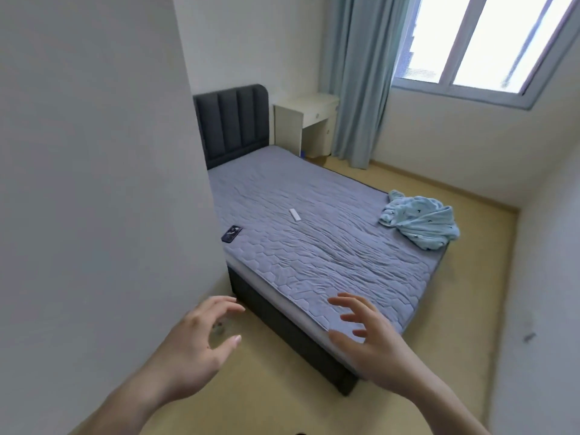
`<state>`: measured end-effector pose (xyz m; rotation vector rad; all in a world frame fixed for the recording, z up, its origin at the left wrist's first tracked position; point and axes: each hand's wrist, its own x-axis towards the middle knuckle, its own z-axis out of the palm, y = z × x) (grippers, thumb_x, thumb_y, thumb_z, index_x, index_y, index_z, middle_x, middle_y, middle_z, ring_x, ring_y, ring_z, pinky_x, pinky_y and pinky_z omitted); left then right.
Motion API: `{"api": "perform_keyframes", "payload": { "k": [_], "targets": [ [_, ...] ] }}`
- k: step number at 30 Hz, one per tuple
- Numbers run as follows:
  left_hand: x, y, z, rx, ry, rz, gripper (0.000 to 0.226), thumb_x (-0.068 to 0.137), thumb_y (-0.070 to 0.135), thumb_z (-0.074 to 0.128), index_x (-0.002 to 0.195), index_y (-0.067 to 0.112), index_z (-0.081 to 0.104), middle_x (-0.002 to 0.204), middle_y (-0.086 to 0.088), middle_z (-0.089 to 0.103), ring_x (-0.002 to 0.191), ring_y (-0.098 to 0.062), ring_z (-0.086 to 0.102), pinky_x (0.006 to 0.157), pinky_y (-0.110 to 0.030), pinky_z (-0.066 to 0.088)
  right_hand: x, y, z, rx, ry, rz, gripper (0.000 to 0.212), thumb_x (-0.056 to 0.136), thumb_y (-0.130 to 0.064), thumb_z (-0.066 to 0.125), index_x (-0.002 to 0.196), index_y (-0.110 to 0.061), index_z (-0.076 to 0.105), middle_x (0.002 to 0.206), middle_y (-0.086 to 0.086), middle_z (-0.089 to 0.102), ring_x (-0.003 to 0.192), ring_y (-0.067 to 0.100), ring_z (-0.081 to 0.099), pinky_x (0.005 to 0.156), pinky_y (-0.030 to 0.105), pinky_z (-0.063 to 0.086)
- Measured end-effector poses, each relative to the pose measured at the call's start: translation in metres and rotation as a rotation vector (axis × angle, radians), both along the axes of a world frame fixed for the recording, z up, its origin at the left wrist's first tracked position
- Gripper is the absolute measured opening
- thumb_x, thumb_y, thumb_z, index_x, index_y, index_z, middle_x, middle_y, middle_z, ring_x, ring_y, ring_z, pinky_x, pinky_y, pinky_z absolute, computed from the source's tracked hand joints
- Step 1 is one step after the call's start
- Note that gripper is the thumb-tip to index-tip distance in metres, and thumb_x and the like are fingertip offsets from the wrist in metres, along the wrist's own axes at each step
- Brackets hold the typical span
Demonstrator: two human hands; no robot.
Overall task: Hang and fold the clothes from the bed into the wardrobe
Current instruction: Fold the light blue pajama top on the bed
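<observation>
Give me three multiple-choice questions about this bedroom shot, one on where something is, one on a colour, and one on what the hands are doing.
1. Where does the crumpled garment lie on the bed?
A. Against the headboard
B. At the foot-end corner nearer the window
C. On the floor by the desk

2. What colour is that garment?
A. Light blue
B. Red
C. Black

3. What state are the left hand and right hand in?
A. Both gripping the garment
B. One holds the phone
C. Both open and empty

Answers:
1. B, the garment sits at the far corner of the mattress, away from the headboard and on the side of the window.
2. A, it is pale blue with small dark marks.
3. C, the fingers are spread with nothing in them, and the phone lies on the bed.
</observation>
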<state>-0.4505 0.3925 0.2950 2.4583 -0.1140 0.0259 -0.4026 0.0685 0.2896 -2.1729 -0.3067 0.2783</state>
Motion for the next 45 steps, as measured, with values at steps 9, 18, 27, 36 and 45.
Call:
{"api": "perform_keyframes", "payload": {
  "k": [9, 18, 27, 36, 45],
  "targets": [
    [0.214, -0.124, -0.009, -0.037, 0.016, -0.288, 0.035, 0.092, 0.036, 0.071, 0.125, 0.043, 0.060, 0.135, 0.035, 0.048, 0.129, 0.011, 0.044, 0.100, -0.014, 0.043, 0.106, -0.129, -0.001, -0.002, -0.019, -0.289, 0.042, 0.091, -0.048, 0.071, 0.127, -0.060, 0.053, 0.138, -0.040, 0.043, 0.119, -0.013, 0.052, 0.097, 0.023, 0.050],
    [0.351, -0.302, -0.005, 0.018, 0.027, -0.562, 0.039, 0.094, 0.043, 0.068, 0.131, 0.041, 0.057, 0.139, 0.029, 0.046, 0.130, 0.006, 0.044, 0.107, -0.016, 0.035, 0.171, -0.267, -0.022, 0.032, -0.018, -0.524, 0.043, 0.091, -0.032, 0.077, 0.125, -0.051, 0.058, 0.139, -0.032, 0.048, 0.113, -0.014, 0.057, 0.091, 0.020, 0.052],
    [0.444, -0.424, -0.023, -0.010, 0.065, -0.394, 0.031, 0.092, 0.033, 0.073, 0.121, 0.039, 0.063, 0.130, 0.029, 0.052, 0.123, 0.009, 0.049, 0.096, 0.002, 0.029, 0.306, -0.411, -0.033, 0.006, 0.031, -0.366, 0.040, 0.093, -0.039, 0.074, 0.124, -0.055, 0.054, 0.135, -0.038, 0.044, 0.118, -0.009, 0.056, 0.092, 0.015, 0.050],
    [0.501, -0.504, -0.031, -0.006, 0.112, -0.204, 0.032, 0.093, 0.034, 0.072, 0.122, 0.039, 0.063, 0.132, 0.030, 0.052, 0.125, 0.012, 0.048, 0.103, -0.006, 0.031, 0.451, -0.516, -0.041, 0.011, 0.080, -0.187, 0.041, 0.088, -0.053, 0.070, 0.126, -0.057, 0.054, 0.132, -0.038, 0.046, 0.118, -0.009, 0.054, 0.096, 0.021, 0.051],
    [0.616, -0.537, -0.065, -0.029, 0.173, -0.027, 0.035, 0.091, 0.030, 0.073, 0.121, 0.042, 0.061, 0.131, 0.034, 0.050, 0.120, 0.018, 0.046, 0.096, -0.006, 0.034, 0.594, -0.559, -0.075, 0.001, 0.160, -0.037, 0.052, 0.075, -0.072, 0.061, 0.125, -0.059, 0.053, 0.131, -0.045, 0.041, 0.119, -0.011, 0.053, 0.090, 0.013, 0.047]
  ]
}}
